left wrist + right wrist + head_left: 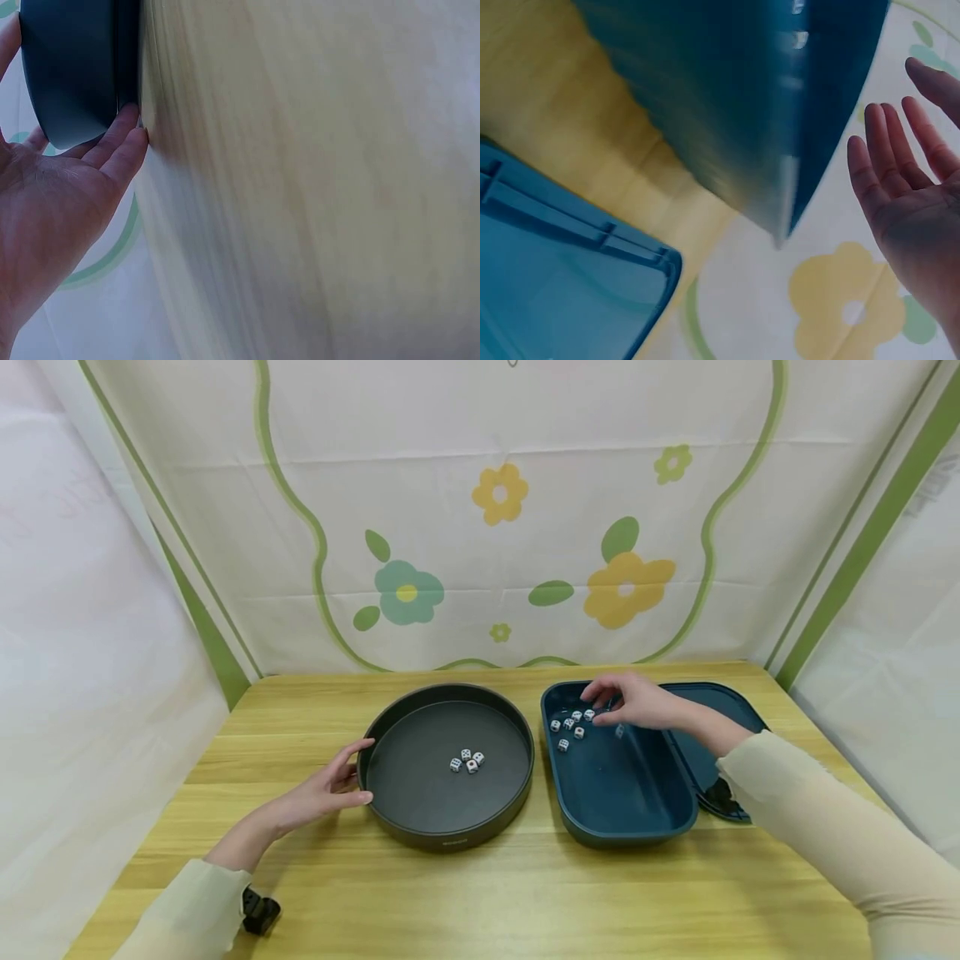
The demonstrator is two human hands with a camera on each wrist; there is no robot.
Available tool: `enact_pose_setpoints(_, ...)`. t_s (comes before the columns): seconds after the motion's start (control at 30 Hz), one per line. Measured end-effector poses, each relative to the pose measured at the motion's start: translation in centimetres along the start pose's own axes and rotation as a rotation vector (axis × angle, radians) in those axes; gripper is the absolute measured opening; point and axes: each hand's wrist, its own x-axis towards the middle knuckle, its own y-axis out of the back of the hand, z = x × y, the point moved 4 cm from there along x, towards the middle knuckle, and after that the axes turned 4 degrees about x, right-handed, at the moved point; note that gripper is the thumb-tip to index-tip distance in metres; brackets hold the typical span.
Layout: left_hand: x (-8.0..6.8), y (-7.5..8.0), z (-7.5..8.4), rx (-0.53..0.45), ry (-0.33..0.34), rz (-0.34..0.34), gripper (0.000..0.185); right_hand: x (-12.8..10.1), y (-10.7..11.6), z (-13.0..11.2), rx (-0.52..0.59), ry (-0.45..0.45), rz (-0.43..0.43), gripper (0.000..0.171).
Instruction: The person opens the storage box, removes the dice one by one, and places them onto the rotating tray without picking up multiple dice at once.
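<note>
My left hand (pixel 330 787) touches the left side of a round dark baking pan (pixel 412 810), thumb and fingers spread along its rim and outer wall. Several white dice (pixel 466 755) lie close together on the pan's floor. In the left wrist view, the fingertips rest against the wall of the pan (pixel 71 75). Over the dark blue rectangular box (pixel 622 793) hovers my right hand (pixel 637 700), fingers bent loosely in the head view. Several dice (pixel 579 732) lie toward the box's back left. In the right wrist view that hand (pixel 915 172) has spread fingers and nothing in it.
A blue lid (pixel 708 697) lies on the wooden table (pixel 495 893) to the right of the box, partly under the right forearm. A black wrist device (pixel 260 912) is at the left cuff. Behind the table hangs a flowered cloth (pixel 450 460).
</note>
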Motion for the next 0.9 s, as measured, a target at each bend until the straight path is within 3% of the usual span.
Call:
enact_pose_setpoints(0.23, 0.0, 0.0, 0.0, -0.007, 0.001, 0.000, 0.081, 0.3, -1.2, 2.3, -0.019, -0.101, -0.047, 0.046)
enact_pose_setpoints(0.4, 0.0, -0.2, 0.1, -0.016, 0.006, -0.002, 0.081, 0.5, -1.9, 3.4, -0.068, -0.115, -0.066, 0.049)
enact_pose_setpoints(0.7, 0.1, -0.3, 0.5, 0.001, -0.011, -0.010, 0.081, 0.7, -2.1, 4.2, -0.184, -0.150, -0.055, 0.044)
enact_pose_setpoints(0.9, 0.2, -0.2, 0.5, 0.000, -0.012, -0.011, 0.081, 0.7, -2.2, 4.3, -0.179, -0.156, -0.073, 0.035)
